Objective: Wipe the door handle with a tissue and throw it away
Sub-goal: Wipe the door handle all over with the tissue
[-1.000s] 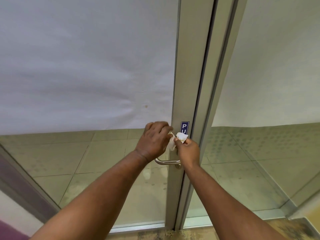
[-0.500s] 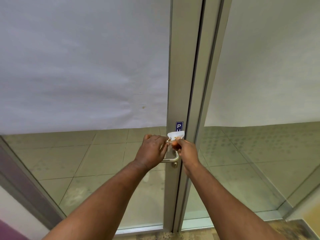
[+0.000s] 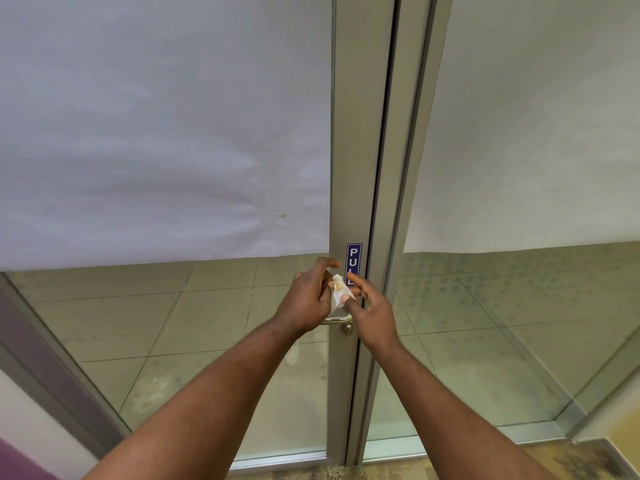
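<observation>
A crumpled white tissue (image 3: 337,289) with a yellowish stain sits between my two hands, just above the metal door handle (image 3: 337,319). My left hand (image 3: 306,299) curls around the tissue from the left and covers most of the handle. My right hand (image 3: 372,308) touches the tissue's right edge with thumb and forefinger, its other fingers spread. Only the handle's right end and the round lock (image 3: 346,328) below it show.
The handle is on the grey metal frame (image 3: 353,168) of a glass door with frosted film above. A blue PULL sticker (image 3: 354,259) is just above my hands. A second glass panel (image 3: 519,306) stands to the right. Tiled floor shows through the glass.
The tissue has gone from spread out between both hands to bunched up against my left hand. My right hand's fingers have opened out. The view has shifted slightly.
</observation>
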`<state>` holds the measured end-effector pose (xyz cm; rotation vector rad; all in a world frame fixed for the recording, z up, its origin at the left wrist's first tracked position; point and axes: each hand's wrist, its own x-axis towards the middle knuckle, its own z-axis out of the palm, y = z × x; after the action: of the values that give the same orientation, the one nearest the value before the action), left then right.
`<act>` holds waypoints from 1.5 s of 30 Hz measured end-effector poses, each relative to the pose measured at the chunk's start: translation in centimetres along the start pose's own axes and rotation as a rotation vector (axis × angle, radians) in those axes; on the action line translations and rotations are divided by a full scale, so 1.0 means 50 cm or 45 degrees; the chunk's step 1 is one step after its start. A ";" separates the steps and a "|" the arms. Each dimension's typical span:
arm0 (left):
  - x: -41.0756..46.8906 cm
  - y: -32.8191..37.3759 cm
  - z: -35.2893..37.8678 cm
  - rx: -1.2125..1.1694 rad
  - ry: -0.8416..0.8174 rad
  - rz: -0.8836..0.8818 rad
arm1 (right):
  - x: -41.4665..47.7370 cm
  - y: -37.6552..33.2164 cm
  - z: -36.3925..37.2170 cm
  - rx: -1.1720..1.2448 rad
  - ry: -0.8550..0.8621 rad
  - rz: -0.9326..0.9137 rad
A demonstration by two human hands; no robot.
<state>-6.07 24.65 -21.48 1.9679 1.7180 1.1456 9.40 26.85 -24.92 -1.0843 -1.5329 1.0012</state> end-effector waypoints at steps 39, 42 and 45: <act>0.211 -0.117 -0.121 0.941 0.331 0.765 | 0.068 0.198 0.045 -0.665 0.041 -0.082; 0.219 -0.124 -0.114 0.953 0.345 0.780 | 0.073 0.204 0.047 -0.711 0.071 -0.088; 0.225 -0.129 -0.110 0.970 0.362 0.783 | 0.076 0.210 0.055 -0.563 0.205 0.006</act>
<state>-14.83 35.16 -18.09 3.0852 1.9395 1.0610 7.92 33.06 -34.50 -1.4357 -1.6589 0.5697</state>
